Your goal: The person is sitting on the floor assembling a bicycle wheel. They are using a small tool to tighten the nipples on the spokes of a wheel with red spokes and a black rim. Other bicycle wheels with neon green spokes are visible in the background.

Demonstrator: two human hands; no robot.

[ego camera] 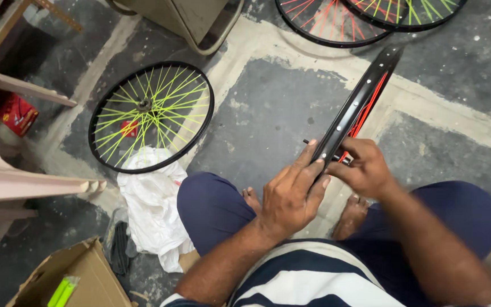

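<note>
While we sit cross-legged on concrete floor [268, 113], black bicycle rim with red spokes [359, 105] stands on edge between our knees, tilted away. Our left hand [291, 193] wraps rim's near edge — fingers flat along it. Our right hand [365, 167] closed on slim dark tool [328, 154] at spokes. Finished wheel with yellow-green spokes [152, 116] lies flat to left, touching white cloth [154, 204]. Cardboard box [80, 278] near left — two more wheels [370, 17] beyond.

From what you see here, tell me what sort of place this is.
Probably a small bicycle wheel workshop: both hands, left hand and right hand, hold a black rim, and a finished green-spoked wheel lies on the concrete floor.
</note>
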